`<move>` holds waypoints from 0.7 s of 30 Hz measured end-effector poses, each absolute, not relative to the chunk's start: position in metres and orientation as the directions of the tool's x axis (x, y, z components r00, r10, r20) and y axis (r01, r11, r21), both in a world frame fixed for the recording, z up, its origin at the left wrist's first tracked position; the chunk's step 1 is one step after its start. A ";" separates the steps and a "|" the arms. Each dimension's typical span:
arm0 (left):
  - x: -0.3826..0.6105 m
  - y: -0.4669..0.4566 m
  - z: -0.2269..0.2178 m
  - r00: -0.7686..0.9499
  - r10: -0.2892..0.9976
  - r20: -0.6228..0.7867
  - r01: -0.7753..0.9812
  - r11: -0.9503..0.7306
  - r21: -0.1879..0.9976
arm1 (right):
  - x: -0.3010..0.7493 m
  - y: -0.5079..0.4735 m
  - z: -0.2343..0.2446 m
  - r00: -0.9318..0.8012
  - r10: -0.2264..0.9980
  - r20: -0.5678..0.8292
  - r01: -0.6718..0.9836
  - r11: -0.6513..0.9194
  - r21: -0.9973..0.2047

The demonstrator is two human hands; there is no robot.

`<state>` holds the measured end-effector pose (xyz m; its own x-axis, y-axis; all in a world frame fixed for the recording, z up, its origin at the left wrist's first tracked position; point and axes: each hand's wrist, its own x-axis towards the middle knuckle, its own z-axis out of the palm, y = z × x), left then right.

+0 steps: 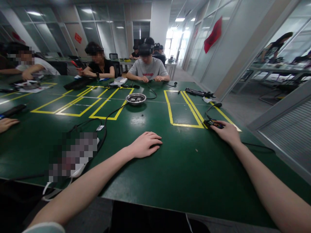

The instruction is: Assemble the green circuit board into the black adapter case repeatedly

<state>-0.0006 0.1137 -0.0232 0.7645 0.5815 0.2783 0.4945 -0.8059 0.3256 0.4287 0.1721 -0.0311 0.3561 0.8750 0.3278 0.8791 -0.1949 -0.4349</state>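
My left hand point(147, 144) rests palm down on the green table point(170, 181), its fingers stretched out and holding nothing. Over at the right, my right hand point(227, 131) has its fingers closed on a small black device with coloured wires point(213, 123), which is low at the table top. Part of this device is hidden by the fingers. A black cable with a dark rounded end point(218, 105) lies just beyond it. Another black cable point(259, 146) runs along the table behind my right wrist.
A round metal bowl point(136, 99) with small metal pieces stands ahead. Yellow tape point(187, 125) marks rectangles on the table. A folded black tripod-like object point(199, 93) lies at the far right. A blurred power strip point(80, 168) and cables lie left. Across sits a person in grey point(153, 68).
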 end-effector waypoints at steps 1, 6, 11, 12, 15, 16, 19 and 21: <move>-0.001 0.114 -0.023 0.763 0.583 0.279 0.496 -0.805 0.326 | 0.418 0.172 -0.030 0.333 0.891 0.309 0.877 -0.172 -0.449; 0.000 0.112 -0.020 0.752 0.588 0.296 0.495 -0.802 0.334 | 0.350 0.158 -0.031 -0.101 0.954 0.283 0.775 0.254 -0.579; 0.004 0.106 -0.014 0.692 0.586 0.422 0.443 -0.806 0.393 | 0.278 0.120 -0.021 -0.621 0.736 0.269 0.445 0.614 -0.652; 0.006 0.105 -0.014 0.687 0.583 0.434 0.423 -0.806 0.414 | 0.267 0.113 -0.019 -0.687 0.675 0.269 0.378 0.648 -0.661; 0.010 0.101 -0.014 0.717 0.580 0.388 0.399 -0.797 0.453 | 0.246 0.097 -0.015 -0.770 0.567 0.293 0.263 0.700 -0.664; 0.011 0.100 -0.015 0.729 0.581 0.362 0.410 -0.794 0.450 | 0.243 0.094 -0.015 -0.766 0.562 0.313 0.255 0.712 -0.654; 0.012 0.099 -0.016 0.740 0.586 0.331 0.445 -0.795 0.413 | 0.246 0.094 -0.016 -0.711 0.583 0.395 0.295 0.756 -0.585; 0.011 0.100 -0.016 0.732 0.596 0.330 0.468 -0.792 0.393 | 0.256 0.100 -0.016 -0.677 0.600 0.427 0.377 0.780 -0.499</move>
<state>0.0107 0.0997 -0.0157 0.7318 0.5963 0.3300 0.4676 -0.7916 0.3933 0.2559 0.0995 -0.0162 -0.6766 0.5999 0.4270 0.3772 0.7804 -0.4987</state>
